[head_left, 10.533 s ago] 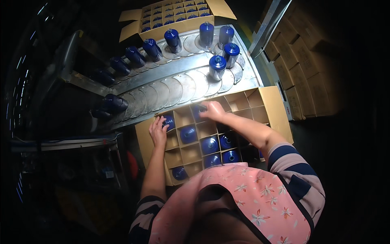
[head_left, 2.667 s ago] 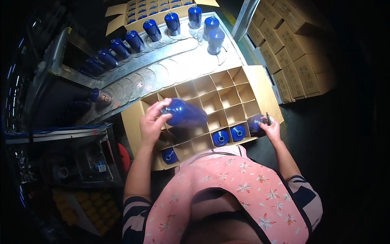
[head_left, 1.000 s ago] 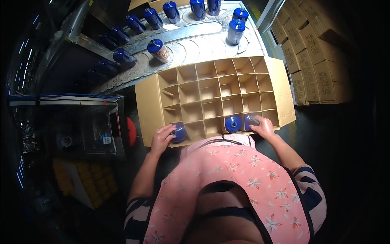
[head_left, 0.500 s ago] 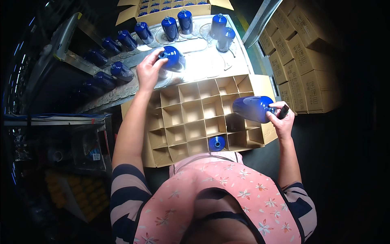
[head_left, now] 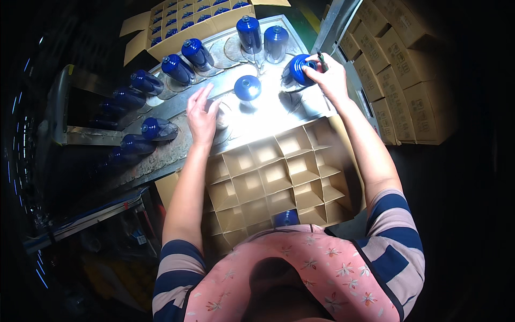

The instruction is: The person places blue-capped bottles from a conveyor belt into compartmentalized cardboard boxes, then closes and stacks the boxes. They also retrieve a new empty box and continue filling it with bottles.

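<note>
Gripping near the neck, the right hand (head_left: 331, 80) is closed on a blue bottle (head_left: 299, 65) at the conveyor's right end in the head view; whether the bottle touches the conveyor (head_left: 273, 110) cannot be told. A slim dark object (head_left: 322, 60) is also held there. The left hand (head_left: 201, 119) is held open, fingers spread, beside an upright bottle (head_left: 247, 87) in mid-conveyor. More blue bottles (head_left: 178, 70) are lined up along the conveyor's far edge.

Against the conveyor's near edge is set a divided carton (head_left: 277, 169), with one blue bottle seated in a compartment by its near edge. Beyond the far edge, a second carton (head_left: 214, 28) is filled with blue-topped bottles.

Dark print is carried by the stacked boxes (head_left: 397, 96). The divided carton's near edge is partly covered by a pink flowered apron (head_left: 322, 257). Mid-conveyor is washed out by glare; bottles at its left end are lost in shadow.
</note>
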